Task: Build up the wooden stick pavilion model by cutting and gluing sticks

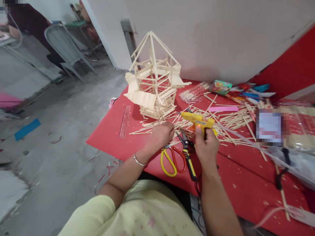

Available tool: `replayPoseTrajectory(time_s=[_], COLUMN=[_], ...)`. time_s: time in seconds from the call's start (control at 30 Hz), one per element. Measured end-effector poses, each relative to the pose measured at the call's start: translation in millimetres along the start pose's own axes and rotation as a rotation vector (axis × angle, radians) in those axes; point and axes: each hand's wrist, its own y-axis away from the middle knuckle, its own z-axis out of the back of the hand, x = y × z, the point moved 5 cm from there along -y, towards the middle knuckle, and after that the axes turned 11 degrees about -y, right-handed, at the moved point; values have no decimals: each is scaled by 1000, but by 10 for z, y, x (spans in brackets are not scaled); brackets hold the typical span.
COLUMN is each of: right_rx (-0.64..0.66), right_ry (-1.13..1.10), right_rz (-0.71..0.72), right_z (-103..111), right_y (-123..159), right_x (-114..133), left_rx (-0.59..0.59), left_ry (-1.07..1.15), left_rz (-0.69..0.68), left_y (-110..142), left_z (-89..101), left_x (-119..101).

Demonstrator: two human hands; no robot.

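Note:
My right hand (208, 144) grips a yellow hot glue gun (194, 117) by its handle, its nozzle pointing left and a small orange light glowing. A long glue stick (236, 134) trails from its back. My left hand (161, 133) is closed, fingers curled down over the loose sticks; whatever they hold is hidden. Just beyond it stands a lantern-like frame (154, 82) of thin wooden sticks with a pointed top and slatted side panels. Scissors (173, 160) with yellow and red handles and black-and-yellow pliers (189, 160) lie between my hands.
Many loose wooden sticks (231, 119) cover the red table (110, 134). A clear ruler (124, 122) lies left of the frame. Plastic packets (301, 126) fill the right side. A wall stands behind. On the left are a chair (62, 42) and a seated person (29, 23).

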Motion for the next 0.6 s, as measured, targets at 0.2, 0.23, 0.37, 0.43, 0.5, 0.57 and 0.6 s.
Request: replayPoseTrajectory(time_s=[0.2, 0.23, 0.37, 0.43, 0.5, 0.57, 0.6], right_rx=[10, 10, 22, 32, 37, 39, 39], right_ry=[29, 26, 26, 37, 44, 47, 48], right_rz=[-3, -5, -12, -8, -11, -16, -16], right_z=[-16, -17, -38, -57, -73, -80, -81], right_y=[0, -1, -6, -6, -5, -3, -2], right_x=[37, 39, 24, 12, 3, 3, 7], left_rx=[34, 45, 43, 36, 37, 41, 42], left_ry=[118, 122, 116, 104, 92, 87, 84], left_rz=[56, 79, 140, 158, 165, 171, 178], left_y=[234, 290, 508, 584, 627, 644, 647], left_z=[295, 328, 321, 245, 160, 100, 84], left_x=[29, 82, 373, 517, 621, 681, 699])
